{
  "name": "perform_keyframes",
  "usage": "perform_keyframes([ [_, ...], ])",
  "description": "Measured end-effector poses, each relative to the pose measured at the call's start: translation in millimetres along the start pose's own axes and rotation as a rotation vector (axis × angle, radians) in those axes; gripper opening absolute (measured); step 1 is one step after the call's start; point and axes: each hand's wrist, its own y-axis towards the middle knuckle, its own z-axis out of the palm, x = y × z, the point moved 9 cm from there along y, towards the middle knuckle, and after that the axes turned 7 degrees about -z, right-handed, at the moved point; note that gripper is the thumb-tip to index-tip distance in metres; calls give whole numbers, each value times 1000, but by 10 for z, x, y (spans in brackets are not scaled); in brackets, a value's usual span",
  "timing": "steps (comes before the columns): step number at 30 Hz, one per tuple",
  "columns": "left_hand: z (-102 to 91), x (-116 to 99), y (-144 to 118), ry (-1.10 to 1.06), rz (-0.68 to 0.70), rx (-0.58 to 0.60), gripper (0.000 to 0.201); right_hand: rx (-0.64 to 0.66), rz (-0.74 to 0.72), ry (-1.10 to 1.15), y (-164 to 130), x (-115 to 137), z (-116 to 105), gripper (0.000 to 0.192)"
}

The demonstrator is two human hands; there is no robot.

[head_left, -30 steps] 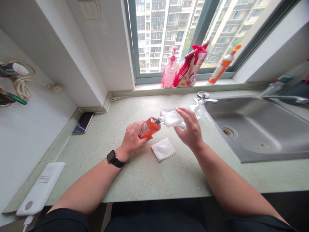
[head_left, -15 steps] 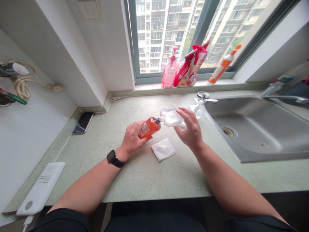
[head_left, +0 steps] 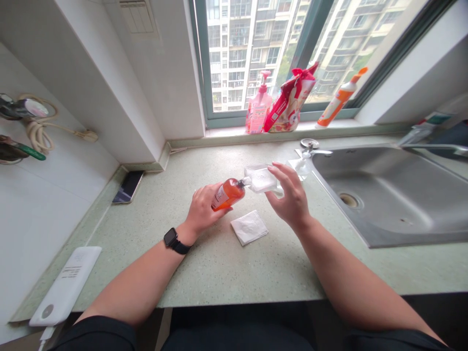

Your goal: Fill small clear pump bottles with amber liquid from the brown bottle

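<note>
My left hand [head_left: 204, 208] is wrapped round a bottle of orange-red liquid [head_left: 230, 193] with a pale label, tilted so its neck points up and to the right. In my right hand [head_left: 290, 197] is a clear bottle [head_left: 260, 178], lying nearly on its side, gripped at its base end between fingers and thumb. The two necks meet, mouth to mouth; I cannot tell whether liquid passes between them. Below the bottles a folded white tissue [head_left: 249, 227] lies on the speckled green countertop [head_left: 204, 278].
A steel sink [head_left: 395, 195] is at the right, its faucet [head_left: 314, 152] near the back corner. On the windowsill stand a pink pump bottle [head_left: 259, 109], a red bag [head_left: 290, 105] and an orange-white bottle [head_left: 336, 105]. A phone [head_left: 127, 187] and a white power bank [head_left: 66, 286] lie left.
Both hands keep the bottles joined at the necks in the same pose. The whole view has shifted very slightly; nothing else visibly differs.
</note>
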Motion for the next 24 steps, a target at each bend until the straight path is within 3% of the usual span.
perform_keyframes([
  [24,-14,-20,2,-12,13,-6,73,-5,-3,11,3,11,-8,85],
])
